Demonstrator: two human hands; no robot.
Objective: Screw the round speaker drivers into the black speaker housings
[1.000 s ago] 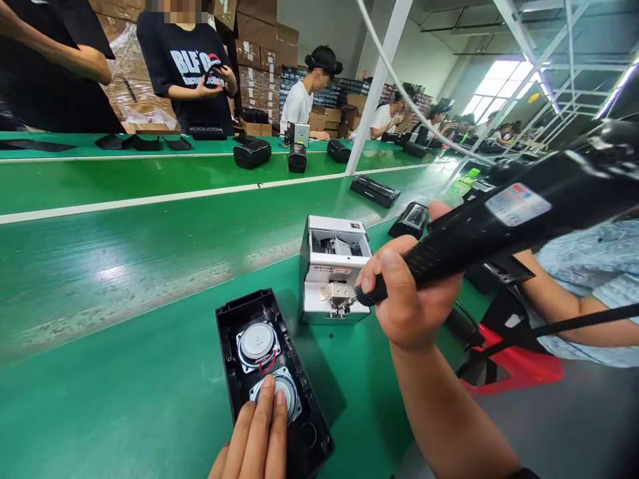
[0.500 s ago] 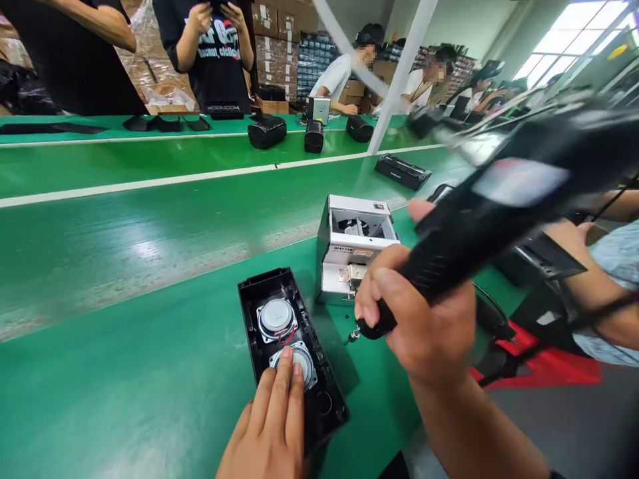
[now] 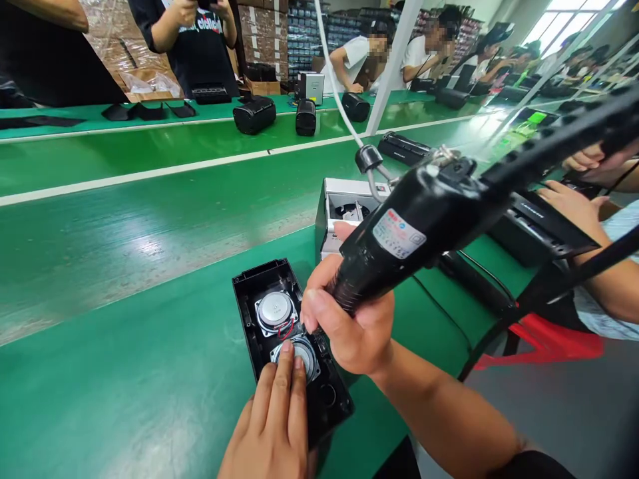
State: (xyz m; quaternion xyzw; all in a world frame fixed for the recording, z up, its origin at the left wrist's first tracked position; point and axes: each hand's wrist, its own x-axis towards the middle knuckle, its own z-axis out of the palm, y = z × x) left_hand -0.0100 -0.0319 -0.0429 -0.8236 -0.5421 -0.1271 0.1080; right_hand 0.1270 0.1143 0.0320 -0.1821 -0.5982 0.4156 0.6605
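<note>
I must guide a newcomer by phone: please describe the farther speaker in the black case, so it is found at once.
On the green table, the left hand reaches into an open black case. Inside, past the near speaker, which the hand partly covers, sits the far speaker: also round, but with its silver back uncovered.

2 round silver speakers (image 3: 275, 310) lie in a black rectangular plastic housing (image 3: 323, 419): 1 under the left fingers (image 3: 284, 379), 1 beyond them. The right fingers (image 3: 327, 316) wrap a black cylindrical driver (image 3: 414, 216); behind them stands a white boxy machine (image 3: 344, 185).
</note>
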